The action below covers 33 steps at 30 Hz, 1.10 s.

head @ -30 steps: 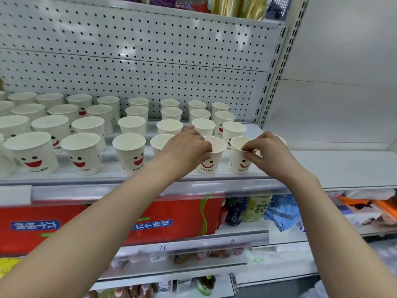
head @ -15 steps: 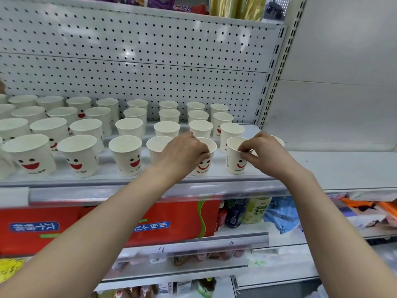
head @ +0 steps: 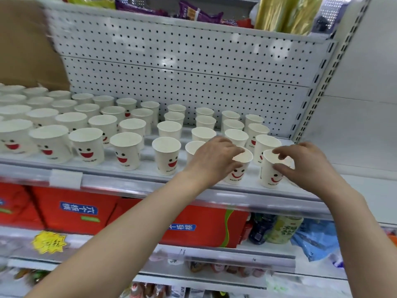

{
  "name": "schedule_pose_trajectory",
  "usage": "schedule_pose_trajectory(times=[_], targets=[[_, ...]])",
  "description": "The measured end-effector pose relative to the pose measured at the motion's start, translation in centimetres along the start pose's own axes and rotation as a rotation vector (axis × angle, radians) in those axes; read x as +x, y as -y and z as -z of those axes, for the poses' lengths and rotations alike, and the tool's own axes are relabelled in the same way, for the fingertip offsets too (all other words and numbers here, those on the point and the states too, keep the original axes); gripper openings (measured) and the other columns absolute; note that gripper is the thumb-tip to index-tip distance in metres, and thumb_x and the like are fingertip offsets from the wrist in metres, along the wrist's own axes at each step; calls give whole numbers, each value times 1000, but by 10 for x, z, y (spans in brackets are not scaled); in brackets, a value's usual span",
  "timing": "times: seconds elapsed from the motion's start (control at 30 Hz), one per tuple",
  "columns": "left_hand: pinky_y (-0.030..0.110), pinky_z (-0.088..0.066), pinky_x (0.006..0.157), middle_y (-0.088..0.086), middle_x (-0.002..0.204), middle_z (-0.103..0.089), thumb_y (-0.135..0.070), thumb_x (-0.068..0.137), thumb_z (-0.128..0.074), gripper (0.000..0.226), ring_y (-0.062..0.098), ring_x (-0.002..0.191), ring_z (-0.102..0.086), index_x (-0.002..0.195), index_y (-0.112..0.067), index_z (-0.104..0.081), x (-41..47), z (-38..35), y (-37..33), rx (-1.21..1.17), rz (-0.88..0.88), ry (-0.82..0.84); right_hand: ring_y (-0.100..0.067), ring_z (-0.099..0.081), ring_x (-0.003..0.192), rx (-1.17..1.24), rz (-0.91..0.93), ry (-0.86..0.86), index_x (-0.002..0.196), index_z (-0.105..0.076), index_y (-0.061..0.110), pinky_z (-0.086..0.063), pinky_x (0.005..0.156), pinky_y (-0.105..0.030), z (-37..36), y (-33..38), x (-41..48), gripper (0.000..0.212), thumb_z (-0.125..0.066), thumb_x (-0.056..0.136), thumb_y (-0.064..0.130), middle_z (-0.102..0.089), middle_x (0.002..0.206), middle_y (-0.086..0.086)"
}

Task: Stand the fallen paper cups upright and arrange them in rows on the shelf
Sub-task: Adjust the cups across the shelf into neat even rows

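Now your two hands hold two upright cups, front right on the shelf [head: 148, 157].
Your left hand [head: 214, 160] curls round the left cup [head: 239, 172]; your right hand [head: 305, 166] pinches the right cup [head: 268, 175] by its rim. The rows of cups [head: 169, 130] behind blur leftward, uncountable.

This is a shop, on a self-service aisle. Metal shelves [head: 150, 191] back onto white pegboard [head: 193, 67], and the front rail carries a clear price-tag holder [head: 65, 179]. Stock sits in quantity: rows of identical cups [head: 126, 153], snack packets [head: 199, 15] above, red boxes [head: 71, 203] and bottles [head: 261, 230] below, beside a yellow starburst tag [head: 49, 241].
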<state>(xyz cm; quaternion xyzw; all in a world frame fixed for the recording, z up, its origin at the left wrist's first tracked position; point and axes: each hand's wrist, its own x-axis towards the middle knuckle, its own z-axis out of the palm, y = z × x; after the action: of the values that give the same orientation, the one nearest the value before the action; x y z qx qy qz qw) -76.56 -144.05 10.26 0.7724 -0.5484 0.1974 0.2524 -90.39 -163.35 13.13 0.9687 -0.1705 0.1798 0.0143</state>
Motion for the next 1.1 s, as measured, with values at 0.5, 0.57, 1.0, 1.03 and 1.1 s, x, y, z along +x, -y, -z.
schedule_pose_trajectory(times=[0.5,0.57,1.0,1.03,1.1], targets=[[37,-41,95,0,115,-63,-23,82,-70,34,24,116,-49,115,-20,-63,-141,151,156,299,379,-194,-27,-53,107,208,468,-226,112,-72,19,-39,93,-38,-24,204,71,26,-69,86,18,-72,108,1],[40,-43,95,0,113,-64,-27,82,-70,32,24,116,-49,113,-21,-63,-157,168,183,317,415,-158,-28,-54,105,214,524,-203,109,-73,18,-38,92,-36,-33,236,79,26,-71,84,20,-72,106,2],[35,-29,105,-3,79,-72,-31,81,-70,14,22,93,-64,81,-18,-75,-174,181,269,262,-13,30,-12,-47,102,226,365,84,94,-75,26,-41,87,-29,-52,334,95,10,-71,85,30,-67,87,11],[33,-29,101,-2,73,-71,-30,80,-69,14,23,87,-65,77,-16,-75,-174,180,270,255,-47,20,-12,-47,102,239,345,103,94,-75,26,-40,84,-27,-50,335,93,10,-71,85,28,-65,86,12],[32,-27,100,-1,70,-71,-26,77,-73,11,24,83,-66,75,-15,-74,-175,180,270,226,-84,9,-11,-48,102,245,330,136,94,-75,26,-41,83,-26,-47,335,91,9,-71,85,27,-63,86,13]])
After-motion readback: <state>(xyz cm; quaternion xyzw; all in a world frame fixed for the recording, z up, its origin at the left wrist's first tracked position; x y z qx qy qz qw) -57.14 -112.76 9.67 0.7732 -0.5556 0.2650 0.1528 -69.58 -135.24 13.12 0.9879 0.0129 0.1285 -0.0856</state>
